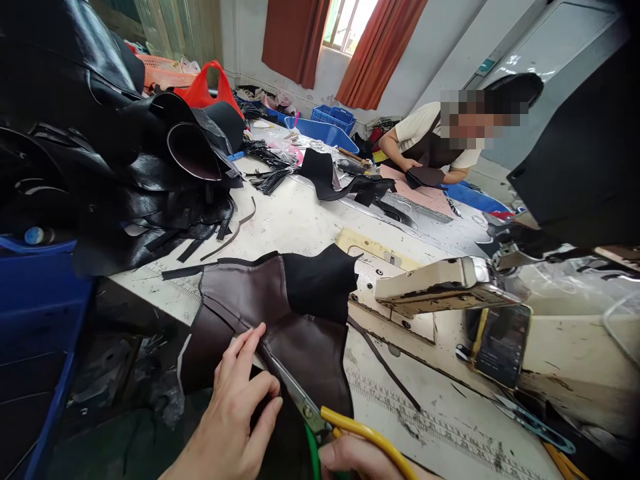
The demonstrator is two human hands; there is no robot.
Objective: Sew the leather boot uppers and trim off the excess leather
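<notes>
White, scuffed bench [300,220] spans the frame; heap of black leather pieces [100,153] piled at its far left, blue bin [35,313] below that. Sewing machine [450,287] sits right of centre, a phone [501,345] leaning on its base. Another person [430,143] leans over the far end, handling a dark piece.

Dark brown leather panel [280,327] with a black fabric section lies at the near bench edge, directly ahead of both hands, its long axis running from near-right up to far-left. Left hand [235,407] rests on the panel's near edge, fingers pinching the leather flat beside the cut line. Right hand [360,460], only partly visible at the bottom edge, grips the yellow-handled scissors [305,403]; blades point up-left along the panel, tip just under the left fingertips. The left hand is the nearer one to the leather; the right reaches it only through the blades. Thin black offcut strip [385,367] lies on the bench right of the panel.
</notes>
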